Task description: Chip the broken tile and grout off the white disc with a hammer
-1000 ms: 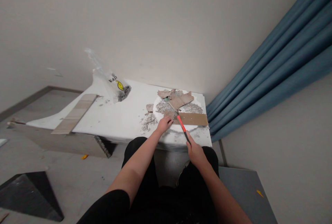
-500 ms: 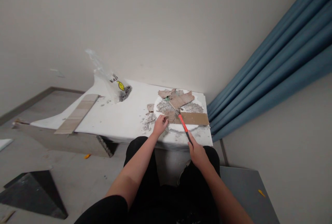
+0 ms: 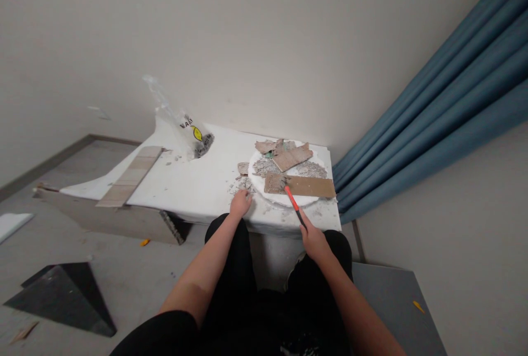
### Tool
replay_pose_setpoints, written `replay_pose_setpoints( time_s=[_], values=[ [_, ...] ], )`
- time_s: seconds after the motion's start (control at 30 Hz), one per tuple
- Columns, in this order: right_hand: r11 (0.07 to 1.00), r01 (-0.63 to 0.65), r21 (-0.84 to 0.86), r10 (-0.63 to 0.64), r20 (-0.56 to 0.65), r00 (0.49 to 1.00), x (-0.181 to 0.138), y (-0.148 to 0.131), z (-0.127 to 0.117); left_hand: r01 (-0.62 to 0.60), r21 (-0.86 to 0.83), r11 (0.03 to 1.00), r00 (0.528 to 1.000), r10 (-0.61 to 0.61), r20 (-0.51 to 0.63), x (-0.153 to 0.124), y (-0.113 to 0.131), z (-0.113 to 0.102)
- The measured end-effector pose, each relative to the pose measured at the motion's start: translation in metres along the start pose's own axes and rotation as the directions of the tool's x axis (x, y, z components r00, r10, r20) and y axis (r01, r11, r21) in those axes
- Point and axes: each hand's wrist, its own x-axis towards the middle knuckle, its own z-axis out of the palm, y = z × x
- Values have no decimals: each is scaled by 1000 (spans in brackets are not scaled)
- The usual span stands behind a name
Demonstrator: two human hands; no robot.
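Observation:
My right hand grips a hammer by its red and black handle. The hammer's head rests on the crumbly left part of a brown board strip. That strip lies across a round white slab, together with grey crumbs and a torn brown piece. Left of the slab, my left hand is closed with curled fingers at the table's near edge, close to small scattered debris. Whatever its fingers may hold is too small to make out.
A white-covered table stands against the wall. On it are a clear plastic bag with dark bits and a cardboard strip. Blue curtains hang at right. Dark folded panels and a yellow cutter lie on the floor.
My left hand has moved left and toward me, away from the strip's crumbly end. The hammer stays over the strip in my right hand. The view has shifted slightly.

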Motion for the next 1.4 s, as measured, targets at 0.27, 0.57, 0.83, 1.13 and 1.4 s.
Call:
replay_pose_setpoints(
  time_s=[0.27, 0.57, 0.83, 1.13, 1.4],
  values=[
    [993, -100, 60, 106, -119, 987, -1, 38, -32, 64, 203, 977, 990, -87, 107, 13, 2, 5],
    [991, -110, 72, 118, -123, 985, 2, 77, -19, 97, 194, 976, 987, -119, 105, 22, 5, 6],
    [990, -116, 83, 126, -131, 983, 3, 80, -13, 211, 163, 964, 971, -226, 78, 28, 2, 8],
    [983, -110, 146, 129, -130, 983, 5, 90, -7, 299, 148, 943, 949, -311, 61, 25, -5, -1],
    [982, -116, 151, 138, -141, 980, 3, 88, -5, 241, 165, 957, 965, -254, 67, 25, -1, 2]
  ],
)
